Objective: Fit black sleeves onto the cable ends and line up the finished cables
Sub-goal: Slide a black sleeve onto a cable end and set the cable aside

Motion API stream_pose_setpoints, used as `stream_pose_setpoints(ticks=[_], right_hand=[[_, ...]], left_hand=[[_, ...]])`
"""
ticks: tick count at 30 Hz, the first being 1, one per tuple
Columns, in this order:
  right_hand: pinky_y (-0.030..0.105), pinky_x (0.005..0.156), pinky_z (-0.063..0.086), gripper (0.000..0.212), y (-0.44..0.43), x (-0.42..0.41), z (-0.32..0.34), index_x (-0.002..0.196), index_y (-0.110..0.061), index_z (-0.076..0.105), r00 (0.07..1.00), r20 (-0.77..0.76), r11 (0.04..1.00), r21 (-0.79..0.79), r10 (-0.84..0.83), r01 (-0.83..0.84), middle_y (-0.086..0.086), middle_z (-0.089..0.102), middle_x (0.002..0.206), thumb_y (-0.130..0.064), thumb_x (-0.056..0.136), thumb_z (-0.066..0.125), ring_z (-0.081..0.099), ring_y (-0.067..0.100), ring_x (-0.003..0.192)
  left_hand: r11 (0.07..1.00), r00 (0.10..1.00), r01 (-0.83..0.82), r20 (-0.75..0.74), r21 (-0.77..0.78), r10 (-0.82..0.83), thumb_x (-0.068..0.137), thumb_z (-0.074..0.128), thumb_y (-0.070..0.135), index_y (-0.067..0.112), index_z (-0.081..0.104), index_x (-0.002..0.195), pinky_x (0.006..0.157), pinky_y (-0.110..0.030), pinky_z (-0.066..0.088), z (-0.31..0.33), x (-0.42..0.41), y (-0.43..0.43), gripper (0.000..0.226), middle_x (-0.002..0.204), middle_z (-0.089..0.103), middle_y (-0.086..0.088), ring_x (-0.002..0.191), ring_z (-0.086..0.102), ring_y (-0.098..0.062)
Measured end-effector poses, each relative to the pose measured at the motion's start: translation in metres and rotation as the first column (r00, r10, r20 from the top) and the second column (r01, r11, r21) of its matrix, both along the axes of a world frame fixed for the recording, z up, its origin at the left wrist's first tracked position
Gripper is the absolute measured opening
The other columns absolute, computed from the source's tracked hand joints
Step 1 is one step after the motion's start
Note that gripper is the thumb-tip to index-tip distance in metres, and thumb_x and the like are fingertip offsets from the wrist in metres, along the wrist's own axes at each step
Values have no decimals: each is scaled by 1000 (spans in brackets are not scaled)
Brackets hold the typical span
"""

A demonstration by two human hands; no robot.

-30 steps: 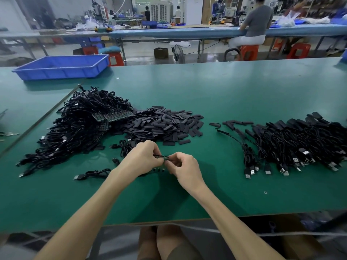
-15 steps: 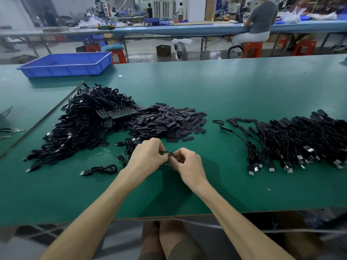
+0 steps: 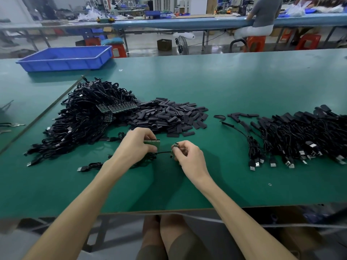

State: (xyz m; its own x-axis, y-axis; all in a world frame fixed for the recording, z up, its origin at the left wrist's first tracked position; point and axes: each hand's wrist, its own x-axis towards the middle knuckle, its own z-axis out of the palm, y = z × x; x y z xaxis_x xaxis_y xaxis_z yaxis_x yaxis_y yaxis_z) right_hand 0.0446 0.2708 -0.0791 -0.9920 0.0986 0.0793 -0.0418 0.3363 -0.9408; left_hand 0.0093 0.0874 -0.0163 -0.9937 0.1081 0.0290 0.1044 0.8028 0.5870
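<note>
At the bench (image 3: 234, 188) front | left hand (image 3: 135, 147) pinches a green PCB strip (image 3: 153, 143); right hand (image 3: 189, 156) pinches the bare cable end (image 3: 176, 146) | looks pre-sleeve; next needs one from the sleeve pile (image 3: 169, 117), then park it with the finished cables (image 3: 300, 139)

Board strip (image 3: 152, 144) and cable end (image 3: 175, 147) now apart

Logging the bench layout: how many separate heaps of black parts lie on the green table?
3: tangled cables at left, loose black sleeves in the middle, finished cables lined up at right. A few stray cables lie apart from them.
</note>
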Motion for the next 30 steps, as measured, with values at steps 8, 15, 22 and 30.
stream_pose_setpoints(ticks=[8,15,22,30], right_hand=[[30,68,58,16,5,1,5,104,-5,54,999,-34,861,-509,-28,7,9,78,96,-12,109,40,75,24,91],[22,54,48,15,8,1,2,113,-15,59,995,-48,879,-474,-85,52,4,72,72,-22,110,46,65,15,60],[19,52,45,20,6,2,2,105,-13,63,992,-46,885,-458,-114,80,2,71,69,-29,108,51,61,11,57],[19,56,44,25,7,2,1,95,-18,71,990,-70,908,-411,-119,80,-8,61,64,-32,106,55,52,6,58]], left_hand=[[983,965,-160,-225,-93,136,86,68,-6,22,64,96,62,-29,42,-7,-12,-28,30,91,64,4,63,54,11],[911,927,-165,-374,-377,14,91,73,14,15,60,126,106,-42,24,-26,-13,-15,38,124,56,-8,121,46,-29],[835,955,115,-171,-539,-242,91,72,25,29,65,112,96,-39,20,-21,-23,14,22,112,60,8,115,48,-20],[791,944,160,-143,-590,-298,90,73,19,28,51,86,99,-43,15,-29,-30,3,24,92,50,13,105,43,-16]])
